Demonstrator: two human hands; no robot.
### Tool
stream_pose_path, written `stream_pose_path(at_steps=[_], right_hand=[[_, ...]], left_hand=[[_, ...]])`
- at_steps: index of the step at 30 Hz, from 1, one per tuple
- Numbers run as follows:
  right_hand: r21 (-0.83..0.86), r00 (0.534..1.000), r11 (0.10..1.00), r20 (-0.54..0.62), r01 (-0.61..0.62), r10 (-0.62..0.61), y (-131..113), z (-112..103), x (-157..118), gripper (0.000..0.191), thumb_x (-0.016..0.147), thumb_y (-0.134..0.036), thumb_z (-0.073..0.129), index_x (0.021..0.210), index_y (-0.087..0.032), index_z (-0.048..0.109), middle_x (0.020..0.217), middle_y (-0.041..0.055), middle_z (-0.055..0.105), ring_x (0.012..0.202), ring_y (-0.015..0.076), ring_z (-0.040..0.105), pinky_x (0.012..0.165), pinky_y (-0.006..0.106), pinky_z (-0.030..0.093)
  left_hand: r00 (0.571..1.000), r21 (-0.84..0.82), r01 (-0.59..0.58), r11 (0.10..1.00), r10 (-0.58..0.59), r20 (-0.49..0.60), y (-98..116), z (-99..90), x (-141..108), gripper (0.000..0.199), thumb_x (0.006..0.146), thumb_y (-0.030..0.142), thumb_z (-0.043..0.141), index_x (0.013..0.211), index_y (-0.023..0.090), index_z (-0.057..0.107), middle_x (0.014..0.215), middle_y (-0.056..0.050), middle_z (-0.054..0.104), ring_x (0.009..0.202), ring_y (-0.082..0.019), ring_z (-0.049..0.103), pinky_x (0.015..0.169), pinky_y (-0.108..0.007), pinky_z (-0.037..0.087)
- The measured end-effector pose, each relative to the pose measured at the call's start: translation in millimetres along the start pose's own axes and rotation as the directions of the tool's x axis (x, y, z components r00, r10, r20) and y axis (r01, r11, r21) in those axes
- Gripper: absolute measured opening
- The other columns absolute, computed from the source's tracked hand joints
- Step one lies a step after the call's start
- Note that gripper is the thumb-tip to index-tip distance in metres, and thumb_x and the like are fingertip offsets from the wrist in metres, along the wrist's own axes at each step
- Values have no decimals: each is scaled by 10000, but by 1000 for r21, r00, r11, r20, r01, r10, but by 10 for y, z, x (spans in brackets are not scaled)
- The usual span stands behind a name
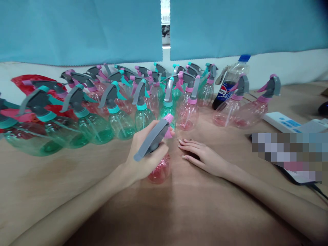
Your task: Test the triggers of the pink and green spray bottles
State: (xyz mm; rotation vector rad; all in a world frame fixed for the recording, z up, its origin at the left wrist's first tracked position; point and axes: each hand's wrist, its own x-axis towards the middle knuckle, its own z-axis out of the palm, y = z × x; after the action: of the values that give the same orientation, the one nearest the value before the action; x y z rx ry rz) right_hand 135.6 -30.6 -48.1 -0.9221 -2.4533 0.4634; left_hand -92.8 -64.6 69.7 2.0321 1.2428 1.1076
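Observation:
A pink spray bottle [159, 171] with a grey trigger head stands in the middle of the table, and my left hand [143, 155] is wrapped round its neck. The hand hides the bottle's collar; the pink nozzle points up and to the right. My right hand [198, 153] rests on the tabletop just right of that bottle, fingers stretched out, holding nothing. Beyond both hands, a green spray bottle [167, 108] and another pink spray bottle [188, 116] stand close by.
Several green and pink spray bottles [123, 124] crowd the back and left. At right are a cola bottle [227, 87], two more pink bottles [252, 112], a white power strip [282, 121] and a blurred-out phone-like device [302, 177]. Behind hangs blue sheeting [84, 30].

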Motion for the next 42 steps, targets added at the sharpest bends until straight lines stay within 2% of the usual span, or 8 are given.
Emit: stream_pose_path(at_steps=[7,14,16,19,22,30,35,42], right_hand=[[-17,1000,1000,20,2,-2,1,-3,2,379,982,-386,450,1297,-211,569,1340,70,608,1319,238,482,1128,477,365],[11,1000,1000,-4,7,-7,14,6,-4,369,971,-375,477,1308,-253,565,1332,63,614,1311,249,493,1114,508,375],[8,1000,1000,-5,5,-5,12,6,-4,370,970,-376,476,1304,-246,569,1336,66,610,1313,248,491,1115,503,375],[12,1000,1000,-9,2,-2,6,4,-4,367,969,-370,478,1303,-250,572,1333,64,613,1309,247,495,1111,496,384],[22,1000,1000,-19,5,-5,5,4,-3,369,966,-368,483,1309,-265,569,1329,60,616,1304,253,500,1108,505,386],[9,1000,1000,-1,0,0,10,1,-3,376,972,-377,472,1311,-245,566,1340,68,608,1312,249,492,1112,503,380],[7,1000,1000,-8,5,-5,4,-2,-2,372,967,-369,484,1314,-257,563,1333,60,613,1309,246,495,1111,499,386],[1,1000,1000,-10,5,-5,-2,-4,4,368,967,-371,483,1306,-259,572,1324,64,620,1303,256,502,1109,508,386]], left_hand=[[995,14,-96,995,96,0,-43,-6,1,175,739,116,454,833,165,594,802,-40,650,730,-194,600,587,-307,415],[993,-37,-118,992,118,0,-41,-10,3,170,737,91,462,817,170,590,801,-19,620,722,-160,596,662,-294,469],[993,-28,-114,993,114,-2,-53,-13,-2,187,739,91,465,839,179,596,752,0,590,664,-143,563,615,-277,447],[997,-37,-78,996,78,11,-77,-11,-11,250,747,100,470,930,204,606,674,30,527,574,-120,491,548,-255,402],[999,-68,-23,997,25,28,-94,9,-18,317,743,125,488,1026,216,597,724,29,551,596,-120,503,579,-251,436],[999,-43,-41,998,40,-25,-131,44,-35,141,746,160,496,871,211,537,611,58,446,508,-100,425,490,-228,372],[999,-47,-36,998,35,-9,-129,35,-32,231,753,152,499,962,217,573,635,51,452,522,-104,417,507,-232,377],[997,-36,-70,997,69,-26,-116,42,-28,217,741,148,484,919,215,590,682,32,506,577,-119,475,562,-246,432]])
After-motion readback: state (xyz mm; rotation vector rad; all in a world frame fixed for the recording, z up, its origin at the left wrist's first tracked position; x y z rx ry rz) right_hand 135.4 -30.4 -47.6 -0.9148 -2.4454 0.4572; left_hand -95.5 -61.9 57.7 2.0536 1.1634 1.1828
